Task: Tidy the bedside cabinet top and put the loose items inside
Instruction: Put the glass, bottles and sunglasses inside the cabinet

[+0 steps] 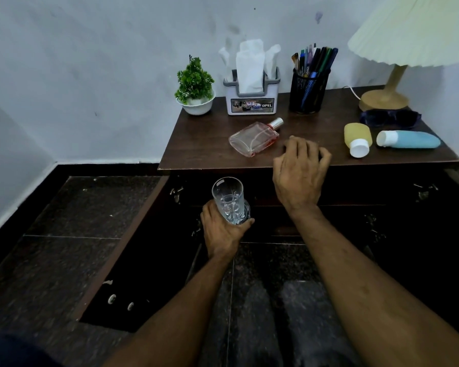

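Glass (229, 200) first: my left hand (223, 230) grips it low round the base, upright, below the bench (204, 147) edge and in front of the open cabinet, whose door (117, 260) stands wide to the left of that hand. The inside is too dark for me to make out a shelf. I would go in slowly, keep the glass vertical, and let go only once it stands by itself, well back to leave room. My right hand (299, 170) rests on the bench above, fingers loosely bent, holding nothing. Just left of its fingertips the perfume bottle (254, 137) lies on its side; I judge that the next pick. To its right lie a yellow bottle (357, 137) and a blue tube (411, 139). Beyond, the pen cup (309, 92), tissue box (252, 100) and plant (195, 83) stand upright and can stay.
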`<state>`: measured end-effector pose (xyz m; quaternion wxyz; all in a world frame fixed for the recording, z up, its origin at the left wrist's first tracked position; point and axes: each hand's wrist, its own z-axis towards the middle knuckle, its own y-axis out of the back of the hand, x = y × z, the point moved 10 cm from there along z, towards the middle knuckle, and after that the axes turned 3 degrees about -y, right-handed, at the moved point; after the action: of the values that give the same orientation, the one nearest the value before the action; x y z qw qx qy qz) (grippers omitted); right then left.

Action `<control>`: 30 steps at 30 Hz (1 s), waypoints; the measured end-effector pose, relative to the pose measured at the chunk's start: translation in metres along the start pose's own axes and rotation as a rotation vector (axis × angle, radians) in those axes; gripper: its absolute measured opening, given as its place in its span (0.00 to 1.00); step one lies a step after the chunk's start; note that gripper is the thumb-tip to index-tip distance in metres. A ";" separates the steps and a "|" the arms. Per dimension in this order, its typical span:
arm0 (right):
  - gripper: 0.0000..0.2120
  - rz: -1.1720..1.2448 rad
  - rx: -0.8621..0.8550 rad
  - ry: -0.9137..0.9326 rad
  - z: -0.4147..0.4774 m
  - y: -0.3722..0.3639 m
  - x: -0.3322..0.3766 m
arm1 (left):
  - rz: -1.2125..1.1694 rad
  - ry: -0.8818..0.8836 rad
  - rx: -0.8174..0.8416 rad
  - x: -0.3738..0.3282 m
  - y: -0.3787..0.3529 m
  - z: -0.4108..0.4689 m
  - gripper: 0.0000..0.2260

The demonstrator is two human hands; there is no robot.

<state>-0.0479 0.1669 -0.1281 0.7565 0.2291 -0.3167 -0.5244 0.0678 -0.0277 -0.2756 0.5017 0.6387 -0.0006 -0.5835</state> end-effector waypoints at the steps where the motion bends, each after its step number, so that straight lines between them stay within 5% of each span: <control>1: 0.16 0.000 0.004 0.000 0.000 -0.001 0.000 | 0.001 0.004 0.002 0.001 -0.002 0.001 0.49; 17: 0.16 -0.004 0.003 -0.008 0.000 -0.002 0.000 | 0.120 0.113 0.038 0.018 -0.013 0.066 0.54; 30: 0.18 -0.028 0.017 -0.013 0.000 -0.006 -0.001 | 0.008 0.164 0.031 0.024 -0.022 0.093 0.47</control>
<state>-0.0518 0.1658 -0.1321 0.7451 0.2366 -0.3228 -0.5335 -0.0068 -0.0905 -0.2905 0.4923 0.6921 0.0287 -0.5272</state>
